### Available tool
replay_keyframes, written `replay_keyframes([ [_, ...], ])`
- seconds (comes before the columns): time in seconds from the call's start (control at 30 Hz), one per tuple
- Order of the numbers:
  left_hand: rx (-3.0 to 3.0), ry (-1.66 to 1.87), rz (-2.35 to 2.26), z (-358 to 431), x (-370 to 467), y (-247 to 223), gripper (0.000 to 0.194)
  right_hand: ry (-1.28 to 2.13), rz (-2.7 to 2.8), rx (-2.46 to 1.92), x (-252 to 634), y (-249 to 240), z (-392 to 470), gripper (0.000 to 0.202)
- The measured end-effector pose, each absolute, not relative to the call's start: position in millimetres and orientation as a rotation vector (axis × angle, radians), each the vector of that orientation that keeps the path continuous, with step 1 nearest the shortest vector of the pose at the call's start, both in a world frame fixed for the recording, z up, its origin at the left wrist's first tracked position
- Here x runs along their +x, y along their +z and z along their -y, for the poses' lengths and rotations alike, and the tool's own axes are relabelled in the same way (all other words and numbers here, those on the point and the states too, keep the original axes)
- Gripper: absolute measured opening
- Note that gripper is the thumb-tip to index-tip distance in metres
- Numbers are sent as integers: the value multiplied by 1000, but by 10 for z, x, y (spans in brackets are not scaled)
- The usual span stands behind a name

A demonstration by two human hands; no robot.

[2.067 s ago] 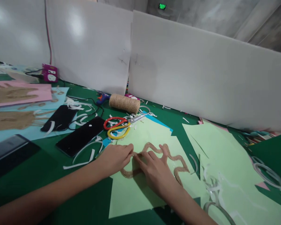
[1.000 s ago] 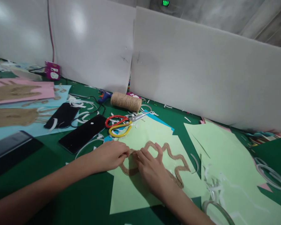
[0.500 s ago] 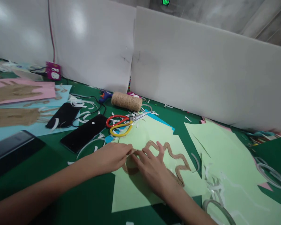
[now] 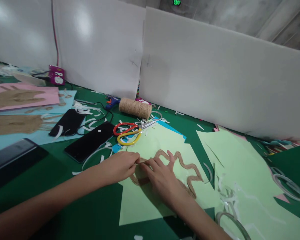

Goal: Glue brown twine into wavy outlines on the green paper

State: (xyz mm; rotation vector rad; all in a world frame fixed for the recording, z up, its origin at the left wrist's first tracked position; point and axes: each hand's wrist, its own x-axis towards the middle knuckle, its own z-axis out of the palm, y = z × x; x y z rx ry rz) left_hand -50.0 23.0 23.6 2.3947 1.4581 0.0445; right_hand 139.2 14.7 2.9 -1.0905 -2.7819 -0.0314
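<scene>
A light green paper sheet (image 4: pixel 131 210) lies on the green tabletop, bearing a wavy outline of brown jute twine (image 4: pixel 193 165). My left hand (image 4: pixel 123 166) is closed, pinching the twine at the outline's upper left. Right beside it, the thumb and first fingers of my right hand (image 4: pixel 162 176) press on the same strand, with one finger raised. A short stretch of twine shows between the hands; the fingertips partly hide it. Scissors (image 4: pixel 129 139) with one red and one yellow handle rest just beyond my left hand. Behind them lies a twine spool (image 4: pixel 135 108) on its side.
Two black phones (image 4: pixel 91 141) (image 4: pixel 68 122) and a dark device (image 4: pixel 13 156) lie on the left. A blue glue gun (image 4: pixel 112 102) sits by the spool. More green paper (image 4: pixel 242 160), tape rings (image 4: pixel 290 188) and white scraps are at right. White panels (image 4: pixel 215 73) stand behind.
My left hand has shifted very slightly left, so a little more twine shows between the two hands. My right hand stays nearly in place on the sheet.
</scene>
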Motion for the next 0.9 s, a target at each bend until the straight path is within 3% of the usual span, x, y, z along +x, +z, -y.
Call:
replay_keyframes([
  [0.37,2359,32,-1484,-219,-479,248,16,70,2794,-1081,1392,84,-131,43],
  [0.9,2325,38,-1511,-208,-467,244,13,-34,2788,-1046,1389,59,-143,45],
])
